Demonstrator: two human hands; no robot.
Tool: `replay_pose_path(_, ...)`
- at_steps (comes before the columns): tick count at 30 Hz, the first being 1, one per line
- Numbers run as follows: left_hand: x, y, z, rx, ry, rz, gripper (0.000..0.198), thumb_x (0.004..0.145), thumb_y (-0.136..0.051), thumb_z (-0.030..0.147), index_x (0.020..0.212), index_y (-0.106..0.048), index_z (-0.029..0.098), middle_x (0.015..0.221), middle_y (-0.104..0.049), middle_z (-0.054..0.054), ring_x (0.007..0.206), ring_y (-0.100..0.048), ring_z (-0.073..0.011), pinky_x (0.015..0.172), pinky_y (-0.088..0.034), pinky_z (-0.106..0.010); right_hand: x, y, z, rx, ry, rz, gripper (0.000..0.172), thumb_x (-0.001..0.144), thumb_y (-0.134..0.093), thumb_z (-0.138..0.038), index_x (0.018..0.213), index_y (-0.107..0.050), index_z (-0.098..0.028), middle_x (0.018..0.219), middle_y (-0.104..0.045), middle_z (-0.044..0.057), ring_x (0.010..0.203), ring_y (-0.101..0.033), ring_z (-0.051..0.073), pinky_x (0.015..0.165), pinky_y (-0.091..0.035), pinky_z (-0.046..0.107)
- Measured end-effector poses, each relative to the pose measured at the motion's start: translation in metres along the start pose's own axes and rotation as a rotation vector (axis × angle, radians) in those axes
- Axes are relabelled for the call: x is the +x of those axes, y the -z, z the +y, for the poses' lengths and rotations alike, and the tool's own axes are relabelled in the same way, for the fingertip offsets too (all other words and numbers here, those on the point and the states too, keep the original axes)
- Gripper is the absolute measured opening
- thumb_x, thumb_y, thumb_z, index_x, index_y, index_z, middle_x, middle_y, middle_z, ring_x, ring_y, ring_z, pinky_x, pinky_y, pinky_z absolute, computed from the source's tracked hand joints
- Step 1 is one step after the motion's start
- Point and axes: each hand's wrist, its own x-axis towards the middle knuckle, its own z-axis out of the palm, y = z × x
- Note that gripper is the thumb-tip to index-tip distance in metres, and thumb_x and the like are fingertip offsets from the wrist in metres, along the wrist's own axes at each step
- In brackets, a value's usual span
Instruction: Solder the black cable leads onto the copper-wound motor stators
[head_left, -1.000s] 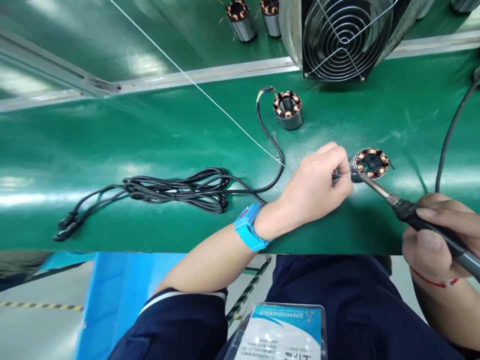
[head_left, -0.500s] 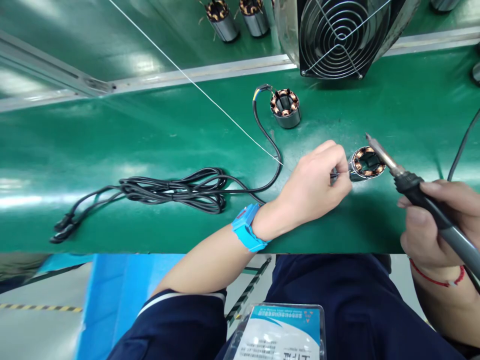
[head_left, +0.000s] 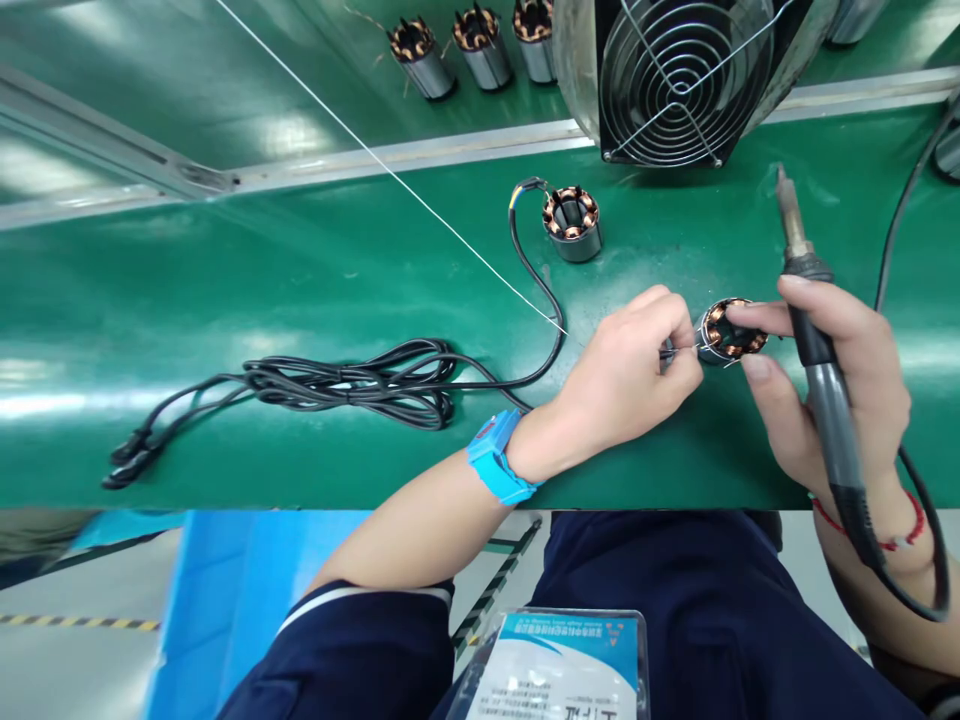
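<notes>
My left hand, with a blue band at the wrist, is closed in a pinch around thin wire leads at the left side of a motor stator. The exact ends between its fingers are hidden. My right hand grips a soldering iron, its tip pointing up and away from the stator. The index finger of that hand reaches onto the stator's copper windings, and the thumb is close to its lower right rim. A thin pale strand runs from the upper left down toward my left hand.
A second stator with a wired black cable stands behind my left hand. The coiled power cord lies to the left. A caged fan stands at the back, beside several stators on the rear ledge. The iron's cord runs down the right.
My right hand has moved left to the stator, and the soldering iron has swung upright, its tip now farther back. The left hand has stayed in place.
</notes>
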Motion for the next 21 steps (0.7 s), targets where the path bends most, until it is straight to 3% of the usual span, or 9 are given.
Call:
replay_pose_path(14,0.001,0.001,-0.001,-0.056,0.047,-0.017,0.017,0.077,-0.048,0.005,0.068,-0.044,0.018,0.077,-0.056,0.0,0.067,-0.051,-0.0101,0.062,-0.044,-0.024,-0.01,-0.011,0.017,0.02,0.014,0.055,0.046,0.087,-0.06,-0.023,0.132,-0.051,-0.029,0.098,-0.073,0.0,0.098,-0.065,0.023,0.093,-0.049,0.045)
replay_pose_path(18,0.007,0.027,-0.002,0.016,0.03,-0.043,0.013,0.08,-0.054,0.013,0.092,-0.054,0.017,0.114,-0.061,-0.009,0.104,-0.058,-0.0169,0.089,-0.049,-0.031,-0.002,0.003,0.023,-0.031,-0.039,0.02,0.045,0.087,-0.064,-0.028,0.13,-0.054,-0.028,0.1,-0.073,0.001,0.107,-0.064,0.024,0.092,-0.05,0.042)
replay_pose_path(21,0.023,0.065,-0.022,0.148,0.104,0.162,0.033,0.08,-0.057,0.018,0.112,-0.051,0.018,0.126,-0.057,-0.012,0.119,-0.053,-0.0212,0.098,-0.045,-0.036,0.012,0.019,0.036,-0.073,-0.046,0.001,0.044,0.085,-0.066,-0.033,0.128,-0.057,-0.032,0.099,-0.074,0.0,0.107,-0.065,0.024,0.088,-0.053,0.041)
